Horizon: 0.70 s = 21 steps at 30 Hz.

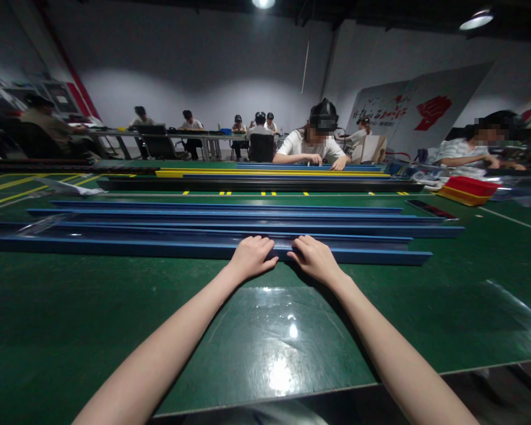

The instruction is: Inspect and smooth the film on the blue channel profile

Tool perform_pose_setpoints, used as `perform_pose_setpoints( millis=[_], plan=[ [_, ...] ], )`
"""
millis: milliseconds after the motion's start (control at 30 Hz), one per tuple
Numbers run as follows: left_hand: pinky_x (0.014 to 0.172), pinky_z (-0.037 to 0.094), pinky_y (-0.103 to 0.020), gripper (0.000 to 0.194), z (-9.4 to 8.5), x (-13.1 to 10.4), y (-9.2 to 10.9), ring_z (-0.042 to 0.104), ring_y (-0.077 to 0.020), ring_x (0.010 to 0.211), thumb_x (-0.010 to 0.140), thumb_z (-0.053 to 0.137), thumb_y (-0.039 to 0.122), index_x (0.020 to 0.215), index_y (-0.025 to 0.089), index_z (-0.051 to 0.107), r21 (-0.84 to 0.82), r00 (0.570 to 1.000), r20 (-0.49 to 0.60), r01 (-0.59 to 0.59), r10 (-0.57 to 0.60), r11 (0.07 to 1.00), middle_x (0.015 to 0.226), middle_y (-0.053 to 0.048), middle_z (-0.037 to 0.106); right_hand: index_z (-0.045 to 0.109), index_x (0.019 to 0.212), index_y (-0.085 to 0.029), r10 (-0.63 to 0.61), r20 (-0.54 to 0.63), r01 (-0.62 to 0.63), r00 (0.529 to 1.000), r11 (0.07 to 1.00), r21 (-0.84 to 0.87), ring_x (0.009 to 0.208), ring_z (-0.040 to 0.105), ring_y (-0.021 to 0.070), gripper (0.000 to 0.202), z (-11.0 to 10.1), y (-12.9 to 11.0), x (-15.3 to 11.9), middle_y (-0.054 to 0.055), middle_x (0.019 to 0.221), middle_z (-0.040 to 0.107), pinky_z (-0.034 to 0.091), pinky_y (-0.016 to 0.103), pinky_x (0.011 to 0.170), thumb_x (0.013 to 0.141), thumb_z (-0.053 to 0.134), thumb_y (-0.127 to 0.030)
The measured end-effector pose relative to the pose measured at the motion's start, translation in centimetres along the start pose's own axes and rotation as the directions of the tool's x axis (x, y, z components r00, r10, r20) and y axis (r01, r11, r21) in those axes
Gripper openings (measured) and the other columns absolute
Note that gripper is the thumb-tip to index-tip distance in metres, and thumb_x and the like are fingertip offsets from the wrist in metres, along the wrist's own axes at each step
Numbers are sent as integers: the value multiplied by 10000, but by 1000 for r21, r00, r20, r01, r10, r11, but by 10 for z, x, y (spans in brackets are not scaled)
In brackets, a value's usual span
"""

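The left grip (pixel 253 257) and the right grip (pixel 314 257) both grasp the nearest blue channel (pixel 141 243), side by side with a short gap between them. On each, the fingers bend over the channel's near edge into its trough, while the thumb lies along the outer face toward the wearer; how hard they press cannot be told. The channel lies lengthwise across the green tabletop (pixel 128 289), running far out to the left of the left grip and ending to the right of the right grip.

Just beyond both grips, more blue channels (pixel 292 222) lie roughly parallel to the held one. Well to the left of the left grip, clear film (pixel 44 224) lies across the channels. Farther beyond the grips are a black channel (pixel 265 185) and a yellow strip (pixel 269 172). Beyond and to the right of the right grip lie a dark phone (pixel 431 209) and, farther off, a red tray (pixel 471 188). A sheet of white paper (pixel 82 189) sits beyond the left grip, far to its left. Across the tabletop, beyond the grips, a co-worker (pixel 301 144) in a black headset (pixel 323 117) bends over other strips.
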<state>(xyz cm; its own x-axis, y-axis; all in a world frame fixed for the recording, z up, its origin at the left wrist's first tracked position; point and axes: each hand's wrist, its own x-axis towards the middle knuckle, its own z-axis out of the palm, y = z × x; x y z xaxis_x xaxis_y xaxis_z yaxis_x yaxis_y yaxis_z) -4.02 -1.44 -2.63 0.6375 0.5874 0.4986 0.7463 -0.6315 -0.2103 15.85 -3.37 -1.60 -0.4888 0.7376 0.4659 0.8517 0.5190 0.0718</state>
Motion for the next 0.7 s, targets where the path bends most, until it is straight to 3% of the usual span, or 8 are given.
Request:
perform_pose_setpoints(
  millis=[700],
  plan=[
    [633, 377, -297, 236, 0, 1, 0, 548, -189, 756, 808, 473, 398, 816, 170, 532, -6, 1000, 10, 2, -2, 1000, 781, -50, 602, 536, 833, -186, 12, 34, -12, 999, 1000, 15, 803, 504, 172, 177, 0, 1, 0, 53, 827, 594, 350, 251, 671, 856, 445, -336]
  ],
)
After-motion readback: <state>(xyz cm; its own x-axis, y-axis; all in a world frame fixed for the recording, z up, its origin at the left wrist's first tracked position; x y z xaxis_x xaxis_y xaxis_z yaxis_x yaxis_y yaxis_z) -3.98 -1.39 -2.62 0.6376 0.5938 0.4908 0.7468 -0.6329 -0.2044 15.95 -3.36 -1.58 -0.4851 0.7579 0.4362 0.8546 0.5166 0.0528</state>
